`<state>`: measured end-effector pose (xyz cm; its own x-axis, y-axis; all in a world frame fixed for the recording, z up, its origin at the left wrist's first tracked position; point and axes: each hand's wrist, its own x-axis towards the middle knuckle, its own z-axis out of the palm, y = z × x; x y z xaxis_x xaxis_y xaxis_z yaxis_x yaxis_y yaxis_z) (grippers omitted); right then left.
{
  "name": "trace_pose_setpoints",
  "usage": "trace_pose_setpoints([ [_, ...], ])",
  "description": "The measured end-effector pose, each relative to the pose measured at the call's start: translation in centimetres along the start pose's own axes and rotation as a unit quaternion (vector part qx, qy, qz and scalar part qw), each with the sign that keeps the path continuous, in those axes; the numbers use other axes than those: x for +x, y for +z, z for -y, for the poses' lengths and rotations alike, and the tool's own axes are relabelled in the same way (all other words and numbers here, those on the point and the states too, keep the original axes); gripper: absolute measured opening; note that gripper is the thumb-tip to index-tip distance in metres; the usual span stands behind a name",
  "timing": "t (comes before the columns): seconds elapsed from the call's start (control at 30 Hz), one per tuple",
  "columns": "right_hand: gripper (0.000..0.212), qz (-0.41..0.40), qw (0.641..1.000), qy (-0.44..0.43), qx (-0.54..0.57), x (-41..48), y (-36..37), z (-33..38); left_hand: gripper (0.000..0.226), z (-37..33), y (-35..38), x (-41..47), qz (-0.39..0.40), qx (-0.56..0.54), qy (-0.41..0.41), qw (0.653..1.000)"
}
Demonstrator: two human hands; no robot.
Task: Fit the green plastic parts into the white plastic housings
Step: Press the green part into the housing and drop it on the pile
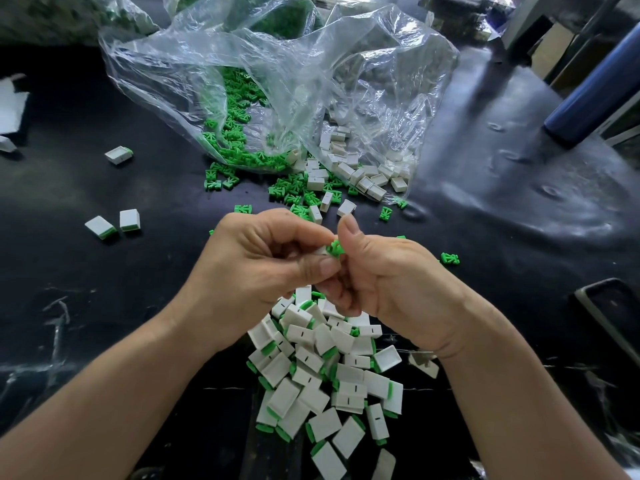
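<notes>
1. In the head view, the left hand (263, 265) and the right hand (391, 282) met above a dark tabletop (502, 188), fingertips touching over the middle of the frame.
2. The green part (335, 248) was small, bright green and branched with short prongs; it sat pinched between the 2 hands, the right grip clamped on it with the thumb raised just above.
3. Which way the green part's long axis ran could not be told, since fingers hid most of it.
4. The white housing (321, 251) showed only as a pale sliver just left of the green part, clamped in the left grip between thumb and curled fingers; its direction could not be told either.
5. Below the hands lay the finished pile (322, 372): flat white rectangular housings, each with a green edge at 1 end, lying at mixed angles, some with a short dark slot on the face.
6. Beyond the hands, a clear plastic bag (277, 81) lay open, with loose green parts (239, 133) spilling from its left side and empty white housings (349, 168) from its right.
7. 3 assembled pieces (114, 225) lay apart on the left of the tabletop.
</notes>
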<state>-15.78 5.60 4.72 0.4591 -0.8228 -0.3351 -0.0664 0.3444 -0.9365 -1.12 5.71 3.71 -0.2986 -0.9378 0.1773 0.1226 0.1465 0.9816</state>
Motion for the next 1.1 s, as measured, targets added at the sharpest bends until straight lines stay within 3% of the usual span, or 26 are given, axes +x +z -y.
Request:
trace_pose_setpoints([
  [0.27, 0.043, -0.027, 1.000, -0.003, 0.010, 0.06, 0.42, -0.18, 0.025, 0.08, 0.15, 0.01, -0.023, 0.021, 0.011, 0.999],
  [0.43, 0.054, -0.006, 1.000, -0.004, -0.003, 0.07, 0.20, -0.31, 0.024, 0.05, -0.15, -0.02, -0.001, 0.008, 0.006, 1.000],
  [0.57, 0.040, 0.004, 0.999, -0.011, 0.031, -0.13, 0.33, -0.03, 0.020, -0.05, 0.01, -0.09, -0.002, 0.002, 0.015, 1.000],
  [1.1, 0.035, -0.012, 0.999, -0.018, 0.034, -0.14, 0.81, -0.40, 0.014, 0.56, -0.23, -0.12, -0.023, 0.000, 0.030, 0.999],
])
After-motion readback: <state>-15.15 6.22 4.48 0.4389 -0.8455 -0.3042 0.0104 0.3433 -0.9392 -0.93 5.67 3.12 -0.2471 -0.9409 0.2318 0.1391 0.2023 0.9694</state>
